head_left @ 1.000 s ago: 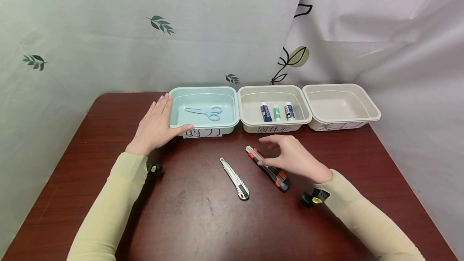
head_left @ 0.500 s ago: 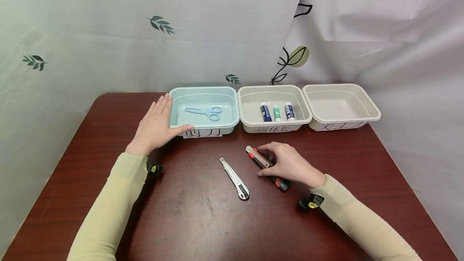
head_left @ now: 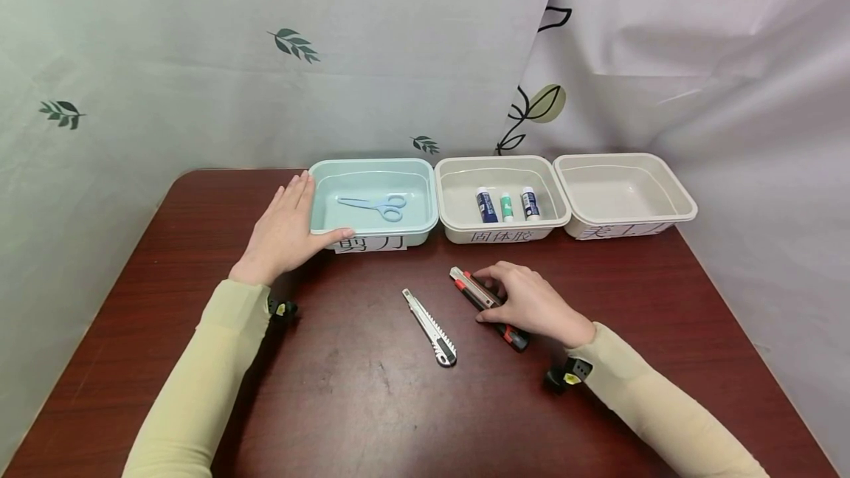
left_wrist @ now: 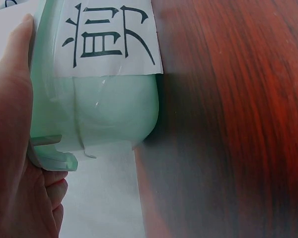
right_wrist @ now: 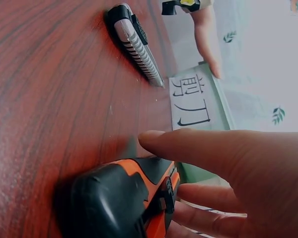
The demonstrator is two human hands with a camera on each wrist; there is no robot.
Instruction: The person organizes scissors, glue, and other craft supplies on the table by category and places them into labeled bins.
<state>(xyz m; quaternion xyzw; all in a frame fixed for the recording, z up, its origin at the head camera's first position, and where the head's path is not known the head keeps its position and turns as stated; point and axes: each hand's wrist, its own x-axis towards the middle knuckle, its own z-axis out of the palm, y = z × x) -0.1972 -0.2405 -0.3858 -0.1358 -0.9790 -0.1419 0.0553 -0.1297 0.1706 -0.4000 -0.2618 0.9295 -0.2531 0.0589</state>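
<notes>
In the head view, a red-and-black utility knife [head_left: 477, 292] lies slantwise on the table. My right hand [head_left: 534, 303] comes down over it, thumb at its near side and fingers at its far side. The right wrist view shows the knife's thick black end [right_wrist: 107, 198] between thumb [right_wrist: 188, 148] and fingers. To its left lies a silver utility knife [head_left: 430, 329] with a ridged edge. My left hand [head_left: 282, 227] rests on the left corner of the light-blue bin [head_left: 372, 235], fingers straight along its side, thumb along the front rim. Light-blue scissors [head_left: 381, 206] lie inside.
A beige bin [head_left: 465, 231] with three glue sticks [head_left: 508, 207] stands in the middle of the row. Right of it is another beige bin [head_left: 631, 201]. All bear handwritten paper labels on their fronts. A pale patterned curtain [head_left: 199, 57] hangs behind the table.
My right hand has moved down and slightly left over the red-and-black utility knife, its thumb and fingers closing in around it. The left hand has stayed on the light-blue bin.
</notes>
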